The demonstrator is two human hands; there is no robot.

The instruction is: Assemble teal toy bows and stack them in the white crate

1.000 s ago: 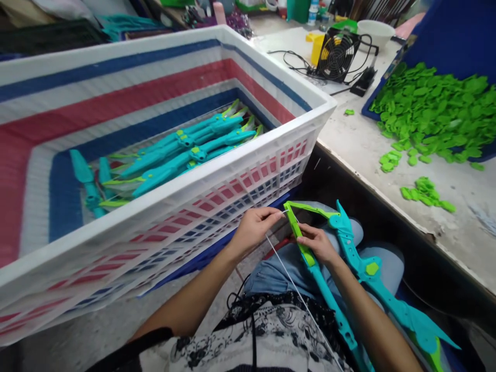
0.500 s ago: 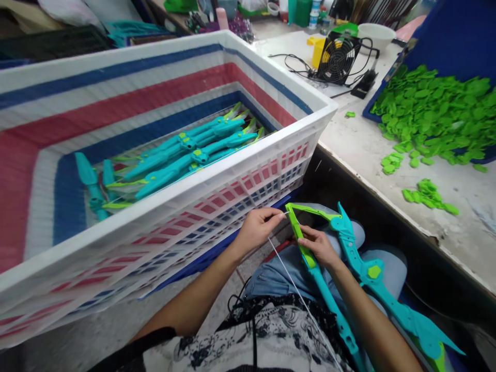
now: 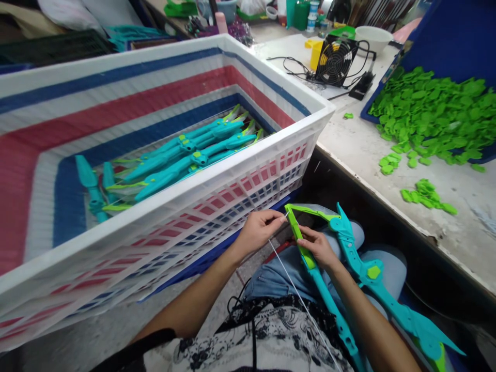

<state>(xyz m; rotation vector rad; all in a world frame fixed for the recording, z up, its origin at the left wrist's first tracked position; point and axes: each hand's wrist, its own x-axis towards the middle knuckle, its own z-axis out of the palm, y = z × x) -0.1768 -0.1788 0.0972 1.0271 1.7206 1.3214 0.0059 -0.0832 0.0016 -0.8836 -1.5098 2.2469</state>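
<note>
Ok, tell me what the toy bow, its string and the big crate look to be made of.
Toy bow: moulded plastic, teal and lime, smooth with a slight sheen. String: thin white cord, probably nylon or cotton; too fine to tell. Crate: white plastic lattice walls, lined with striped woven sheeting.

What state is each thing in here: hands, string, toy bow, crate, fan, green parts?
Left hand: fingers pinched on the thin white string.
Right hand: gripping the green limb of the teal and green plastic toy bow.
White string: taut, running from the bow tip toward the lap.
Toy bow: lying across the lap.
White slotted plastic crate: open, holding finished teal bows.
Small black fan: running or not, cannot tell.
Green plastic pieces: loose, heaped.
</note>
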